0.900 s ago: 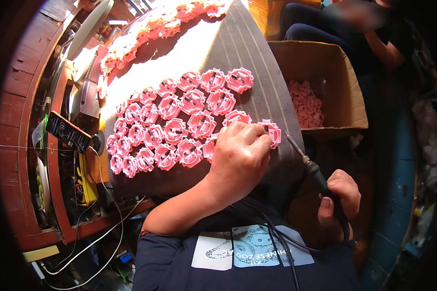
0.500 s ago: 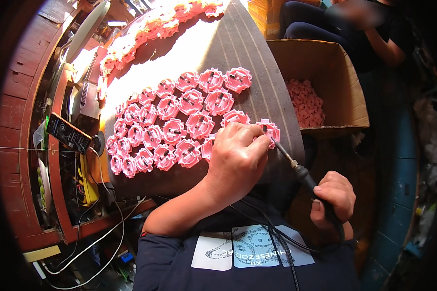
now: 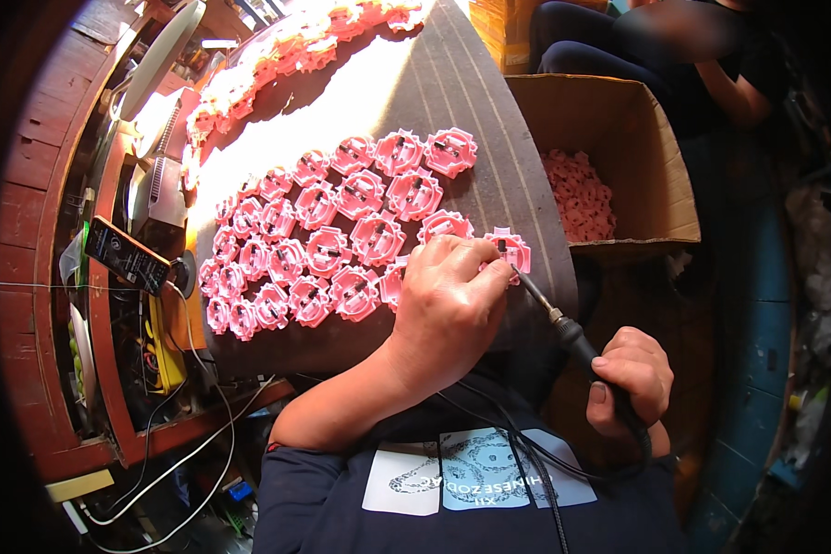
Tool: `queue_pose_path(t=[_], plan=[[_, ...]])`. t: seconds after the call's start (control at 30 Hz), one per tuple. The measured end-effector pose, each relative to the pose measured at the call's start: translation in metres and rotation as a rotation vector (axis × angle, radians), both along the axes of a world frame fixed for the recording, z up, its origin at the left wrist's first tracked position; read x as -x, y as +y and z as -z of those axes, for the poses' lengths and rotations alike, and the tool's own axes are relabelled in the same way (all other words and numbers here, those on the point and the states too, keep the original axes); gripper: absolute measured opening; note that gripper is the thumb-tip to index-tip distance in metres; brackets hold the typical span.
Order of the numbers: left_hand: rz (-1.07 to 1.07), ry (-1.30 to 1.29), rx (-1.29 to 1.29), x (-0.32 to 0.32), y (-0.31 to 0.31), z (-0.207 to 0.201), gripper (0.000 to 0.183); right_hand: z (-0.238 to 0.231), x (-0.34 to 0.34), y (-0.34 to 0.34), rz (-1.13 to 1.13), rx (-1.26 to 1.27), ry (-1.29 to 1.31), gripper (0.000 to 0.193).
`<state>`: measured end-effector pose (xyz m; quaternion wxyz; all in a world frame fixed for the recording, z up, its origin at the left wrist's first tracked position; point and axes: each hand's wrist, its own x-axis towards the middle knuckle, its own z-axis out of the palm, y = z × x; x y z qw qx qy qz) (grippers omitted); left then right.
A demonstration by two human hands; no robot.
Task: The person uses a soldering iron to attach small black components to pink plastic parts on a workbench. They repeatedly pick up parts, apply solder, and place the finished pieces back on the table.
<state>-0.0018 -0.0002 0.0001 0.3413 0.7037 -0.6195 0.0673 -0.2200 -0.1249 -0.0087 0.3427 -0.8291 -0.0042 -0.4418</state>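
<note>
While the right grip (image 3: 632,380) is closed around the black handle of a soldering iron (image 3: 577,343), the iron's metal tip is at the lower edge of a pink plastic piece (image 3: 509,246) on the bench (image 3: 515,166); whether they touch is too small to tell. That piece lies at two o'clock from the left grip (image 3: 452,288), whose bunched fingers are just beside it; whether they pinch anything cannot be told. From there, rows of similar pieces (image 3: 328,250) spread toward ten o'clock, a cardboard box (image 3: 662,171) holding pink pieces (image 3: 578,196) stands farther out at two, and a phone (image 3: 127,256) is at nine.
</note>
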Motion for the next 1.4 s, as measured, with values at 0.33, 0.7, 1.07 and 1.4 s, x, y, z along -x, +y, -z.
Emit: queue_pose_path(t=[0.33,0.7,1.07,1.4], plan=[[-0.008,0.004,0.004,0.001,0.000,0.001,0.026,0.010,0.009,0.002,0.050,-0.087,-0.044,0.028],[-0.013,-0.005,0.002,0.001,0.001,0.002,0.024,0.023,-0.028,0.001,0.009,-0.052,0.043,0.035],[-0.019,-0.016,0.006,0.001,0.000,0.000,0.023,0.029,-0.078,0.001,0.177,0.023,0.059,0.060],[-0.021,-0.013,0.016,0.001,-0.001,0.001,0.021,0.021,-0.086,-0.001,0.181,0.060,0.164,0.062]])
